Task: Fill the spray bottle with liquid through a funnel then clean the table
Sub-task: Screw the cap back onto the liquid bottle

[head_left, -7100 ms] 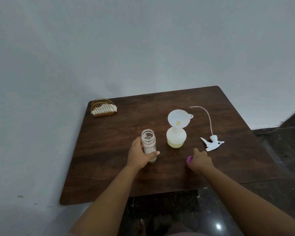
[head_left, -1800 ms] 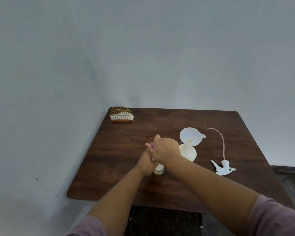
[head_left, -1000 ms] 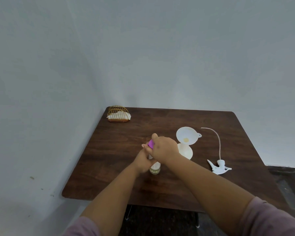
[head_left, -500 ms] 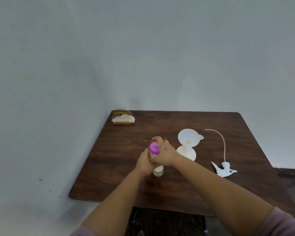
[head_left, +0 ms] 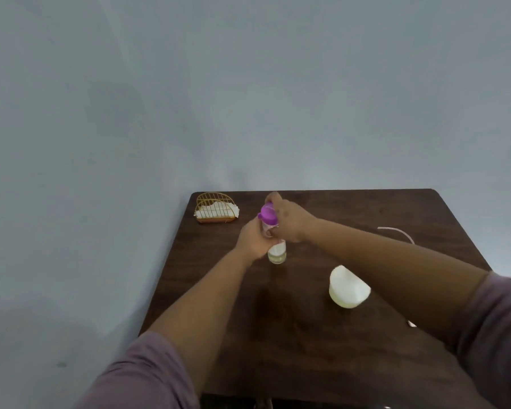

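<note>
A small clear bottle (head_left: 277,252) stands upright on the dark wooden table (head_left: 322,335), with a little liquid at its bottom. My left hand (head_left: 252,242) grips its body from the left. A purple cap (head_left: 268,214) sits on the bottle's top, and my right hand (head_left: 289,221) holds that cap from the right. The white spray bottle body (head_left: 348,289) stands to the right, partly behind my right forearm, which hides the funnel. Only the end of the spray head's thin tube (head_left: 396,231) shows.
A gold wire holder with white napkins (head_left: 216,209) stands at the table's far left corner. A grey wall runs along the far and left sides of the table. A small white bit (head_left: 411,323) peeks out under my right forearm.
The camera has moved closer and tilted, so the table sits lower right in view. The purple cap went from my right hand onto the bottle's top. My right forearm now covers the funnel.
</note>
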